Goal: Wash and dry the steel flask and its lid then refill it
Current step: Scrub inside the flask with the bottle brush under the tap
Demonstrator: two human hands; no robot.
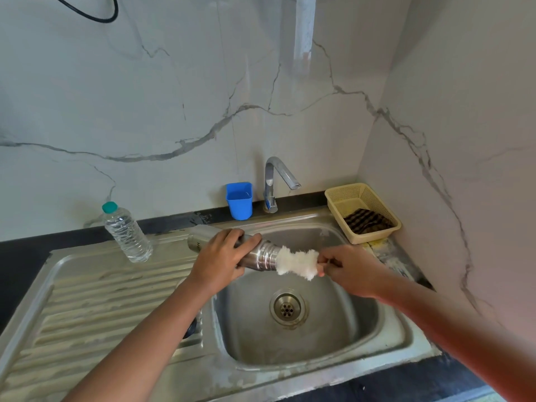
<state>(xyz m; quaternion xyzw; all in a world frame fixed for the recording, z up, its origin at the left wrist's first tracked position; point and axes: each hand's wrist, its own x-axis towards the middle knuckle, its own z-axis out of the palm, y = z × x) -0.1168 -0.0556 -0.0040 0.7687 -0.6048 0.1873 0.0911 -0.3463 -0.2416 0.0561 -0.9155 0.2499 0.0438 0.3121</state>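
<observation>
- Left hand [222, 258] grips the steel flask [255, 252], held sideways over the sink [293, 309], mouth pointing right.
- Right hand [352, 269] pinches the handle of a white bottle brush [295, 264]; bristle head sits at the flask mouth, partly in.
- Lid: cannot pick it out; a dark object shows under the left forearm, unclear what.
- Risk: wet steel could slip from a one-handed grip and drop into the basin; pushing the brush off-axis could jam the bristles or flick dirty water out.
- Counts: one flask, one brush, one tap [274, 184], one blue cup [239, 200], one plastic water bottle [126, 232], one yellow basket [342, 194] holding one checked cloth [367, 221].
</observation>
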